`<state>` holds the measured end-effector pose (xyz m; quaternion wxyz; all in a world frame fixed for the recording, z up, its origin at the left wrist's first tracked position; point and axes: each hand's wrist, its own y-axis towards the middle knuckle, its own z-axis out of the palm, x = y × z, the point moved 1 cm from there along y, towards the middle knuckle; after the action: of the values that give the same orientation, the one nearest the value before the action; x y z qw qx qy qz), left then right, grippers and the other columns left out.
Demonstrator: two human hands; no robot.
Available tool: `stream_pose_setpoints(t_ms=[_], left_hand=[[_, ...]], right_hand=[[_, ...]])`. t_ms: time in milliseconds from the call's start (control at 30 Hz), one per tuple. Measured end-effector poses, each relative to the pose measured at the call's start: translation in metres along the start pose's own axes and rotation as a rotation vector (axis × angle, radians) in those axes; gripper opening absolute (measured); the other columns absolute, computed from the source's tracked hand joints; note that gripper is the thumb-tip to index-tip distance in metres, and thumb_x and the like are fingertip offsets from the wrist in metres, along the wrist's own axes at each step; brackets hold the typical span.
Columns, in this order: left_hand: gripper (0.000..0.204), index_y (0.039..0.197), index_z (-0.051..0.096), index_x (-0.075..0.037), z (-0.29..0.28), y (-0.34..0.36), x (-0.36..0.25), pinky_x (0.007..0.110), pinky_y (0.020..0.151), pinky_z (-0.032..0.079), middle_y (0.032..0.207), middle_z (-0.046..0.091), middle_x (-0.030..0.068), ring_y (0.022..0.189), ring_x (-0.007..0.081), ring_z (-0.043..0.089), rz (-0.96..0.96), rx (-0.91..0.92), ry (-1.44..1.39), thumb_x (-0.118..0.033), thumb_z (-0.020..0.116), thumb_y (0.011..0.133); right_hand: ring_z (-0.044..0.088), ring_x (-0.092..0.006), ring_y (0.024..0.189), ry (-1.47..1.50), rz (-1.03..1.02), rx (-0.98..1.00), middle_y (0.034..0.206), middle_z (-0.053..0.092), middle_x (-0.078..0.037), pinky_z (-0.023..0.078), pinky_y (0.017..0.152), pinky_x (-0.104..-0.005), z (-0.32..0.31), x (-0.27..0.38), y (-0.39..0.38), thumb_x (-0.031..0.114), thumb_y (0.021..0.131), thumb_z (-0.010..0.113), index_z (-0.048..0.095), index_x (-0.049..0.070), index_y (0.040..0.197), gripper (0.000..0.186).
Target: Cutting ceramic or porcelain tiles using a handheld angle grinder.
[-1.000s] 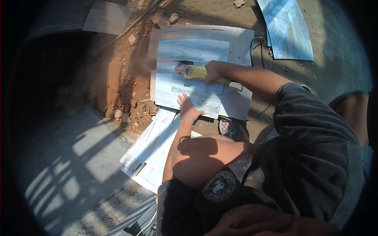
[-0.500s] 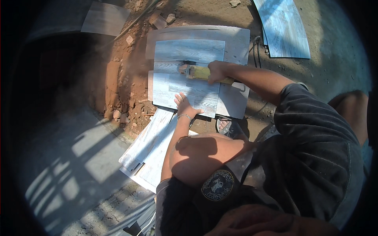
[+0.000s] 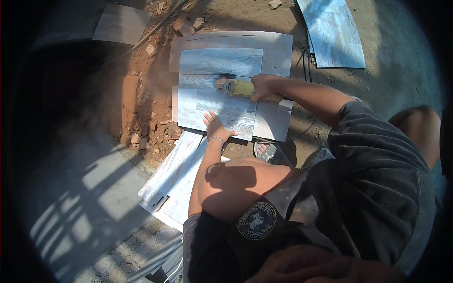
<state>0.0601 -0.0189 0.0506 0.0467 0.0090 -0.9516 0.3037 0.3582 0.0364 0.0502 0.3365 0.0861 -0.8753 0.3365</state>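
Note:
A wood-patterned tile (image 3: 212,108) in pale blue-grey lies flat in front of me on larger plain slabs (image 3: 276,120). My right hand (image 3: 264,87) is closed around the yellow body of an angle grinder (image 3: 241,88). The grinder's dark disc (image 3: 228,75) meets a thin line running across the upper part of the tile, and dust drifts off to the left. My left hand (image 3: 218,129) presses flat on the tile's near edge, fingers spread, wearing a bracelet. The right fingertips are partly hidden behind the grinder.
More wood-patterned tiles (image 3: 181,160) are stacked by my left forearm. Another tile (image 3: 332,35) lies at the far right, beside a dark cable (image 3: 306,66). Broken bricks and red soil (image 3: 137,108) border the left. My sandalled foot (image 3: 264,150) is close to the slabs.
The grinder has shifted slightly right along the line on the tile. My left hand keeps its place on the tile, while the whole view has moved a little.

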Motion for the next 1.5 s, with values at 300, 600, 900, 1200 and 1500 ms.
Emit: stream_pose_setpoints(t_ms=[300, 600, 900, 1200, 1500], left_hand=[[0.160, 0.161, -0.008, 0.000, 0.003, 0.002, 0.002, 0.052, 0.126, 0.024, 0.168, -0.005, 0.0302, 0.157, 0.0443, 0.002, 0.005, -0.006, -0.004, -0.052, 0.098, 0.053], [0.160, 0.161, -0.008, -0.001, 0.004, 0.002, 0.003, 0.052, 0.126, 0.025, 0.168, -0.004, 0.0311, 0.157, 0.0442, 0.002, 0.011, -0.006, -0.001, -0.053, 0.098, 0.053], [0.160, 0.161, -0.009, -0.001, 0.005, 0.002, 0.003, 0.052, 0.126, 0.023, 0.168, -0.005, 0.0314, 0.157, 0.0450, 0.002, 0.015, -0.005, 0.005, -0.055, 0.097, 0.053], [0.161, 0.161, -0.010, -0.001, 0.004, 0.001, 0.004, 0.053, 0.126, 0.023, 0.168, -0.006, 0.0310, 0.157, 0.0450, 0.001, 0.018, -0.006, -0.004, -0.054, 0.097, 0.053], [0.160, 0.161, -0.009, -0.001, 0.008, 0.004, 0.005, 0.053, 0.126, 0.023, 0.168, -0.005, 0.0304, 0.157, 0.0441, 0.001, 0.017, -0.026, -0.008, -0.052, 0.098, 0.053]], right_hand=[[0.069, -0.0359, 0.109, 0.008, 0.030, 0.019, 0.115, 0.071, -0.027, 0.055, 0.095, -0.0413, 0.004, -0.011, -0.003, 0.037, 0.068, 0.082, 0.067, -0.010, 0.119, 0.071], [0.071, -0.0344, 0.103, 0.055, -0.009, -0.004, 0.109, 0.073, -0.024, 0.055, 0.090, -0.0420, 0.004, -0.026, -0.031, 0.035, 0.068, 0.082, 0.069, -0.006, 0.116, 0.064], [0.072, -0.0355, 0.097, 0.038, -0.050, -0.057, 0.103, 0.074, -0.025, 0.056, 0.086, -0.0427, 0.006, -0.047, -0.065, 0.038, 0.068, 0.081, 0.073, -0.005, 0.108, 0.059], [0.072, -0.0335, 0.100, 0.084, -0.026, -0.005, 0.106, 0.074, -0.021, 0.055, 0.089, -0.0411, 0.004, -0.026, -0.039, 0.034, 0.069, 0.082, 0.071, -0.002, 0.112, 0.058], [0.071, -0.0330, 0.102, 0.069, 0.019, 0.012, 0.107, 0.073, -0.021, 0.055, 0.090, -0.0416, 0.008, -0.040, -0.048, 0.032, 0.068, 0.080, 0.070, -0.001, 0.115, 0.059]])
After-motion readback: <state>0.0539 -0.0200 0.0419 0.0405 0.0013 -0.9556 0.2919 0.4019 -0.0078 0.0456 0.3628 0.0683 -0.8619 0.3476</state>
